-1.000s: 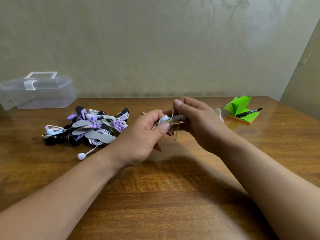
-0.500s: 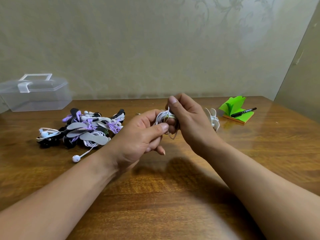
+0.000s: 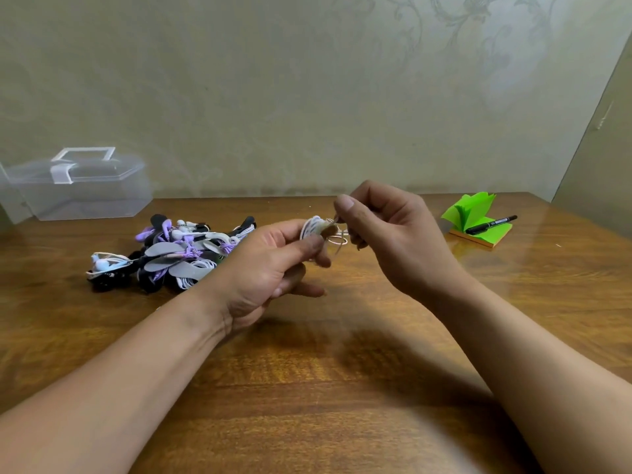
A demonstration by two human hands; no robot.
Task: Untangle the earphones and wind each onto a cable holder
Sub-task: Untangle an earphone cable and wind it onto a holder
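Head view: left hand (image 3: 263,268) fingers (image 3: 309,245) pinch a white-wound cable holder (image 3: 313,227), right hand (image 3: 393,234) fingers (image 3: 345,203) pinch its loose looping cord (image 3: 339,239).

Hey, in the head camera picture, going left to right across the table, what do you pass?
Clear plastic box → pile of earphones → left hand gripping a cable holder → right hand pinching the white earphone cable → green note pad with a black marker on it.

On the wooden table (image 3: 307,388) — clear plastic box (image 3: 85,196) far left, green notepad (image 3: 472,208) under a black marker (image 3: 491,224) far right
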